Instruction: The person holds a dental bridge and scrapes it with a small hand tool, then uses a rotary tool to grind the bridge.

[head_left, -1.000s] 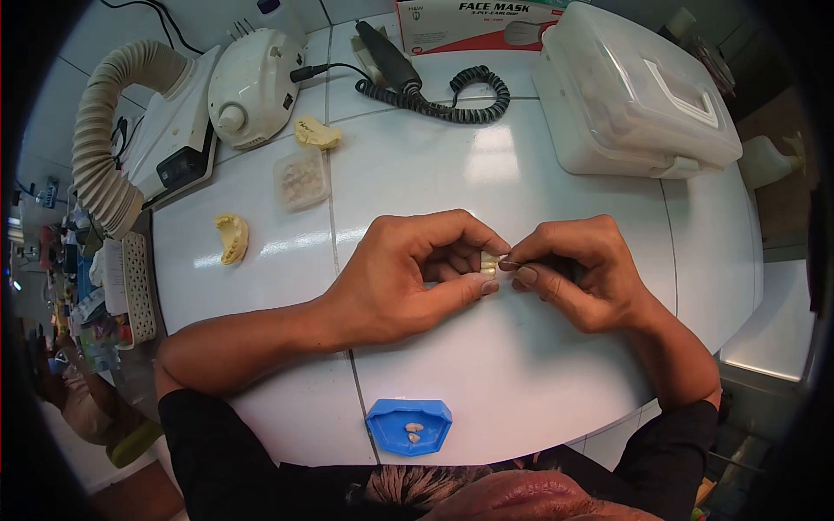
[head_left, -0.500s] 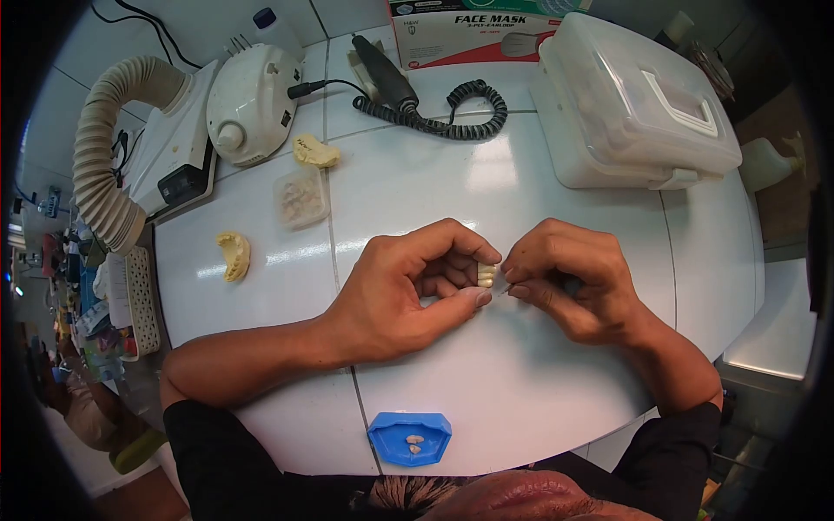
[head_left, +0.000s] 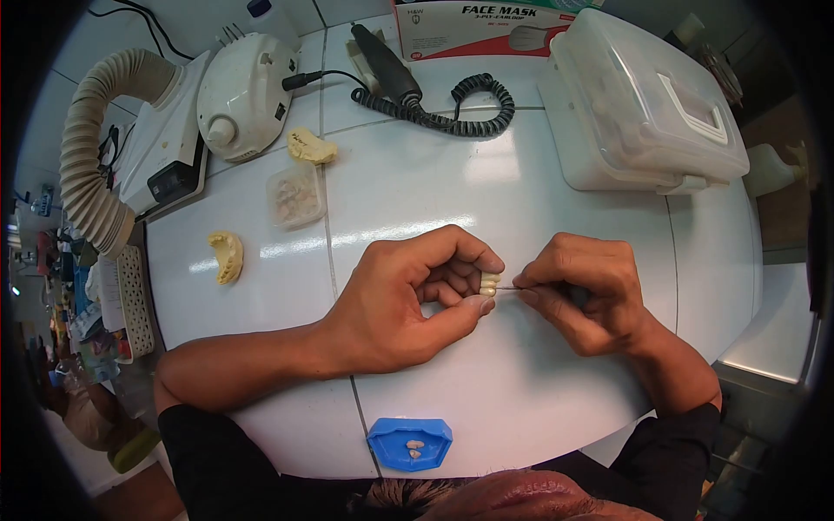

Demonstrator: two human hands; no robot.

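Note:
Between the fingertips and thumb of my left hand (head_left: 395,300) is a small row of cream artificial teeth (head_left: 489,284), partly covered by the fingers. My right hand (head_left: 595,291), to its right, pinches a thin, dark, straight piece (head_left: 506,288) whose kind I cannot make out. Its left end meets the teeth near my left thumb; whether it passes between two of them is too small to tell. Nearer my body sits a blue tray (head_left: 382,431) with a few pale pieces (head_left: 415,448) inside.
A yellowish dental cast (head_left: 228,257) and another cast (head_left: 310,147) lie left, by a clear plastic box (head_left: 296,198). Behind stand a white control unit (head_left: 246,97), a ribbed hose (head_left: 78,148), a black handpiece (head_left: 387,65) and a face mask box (head_left: 486,30). A lidded case (head_left: 643,108) stands at back right.
My right hand has shifted slightly right and down, away from my left hand. The thin piece now shows stretched across the gap to the teeth. The whole view has shifted a little.

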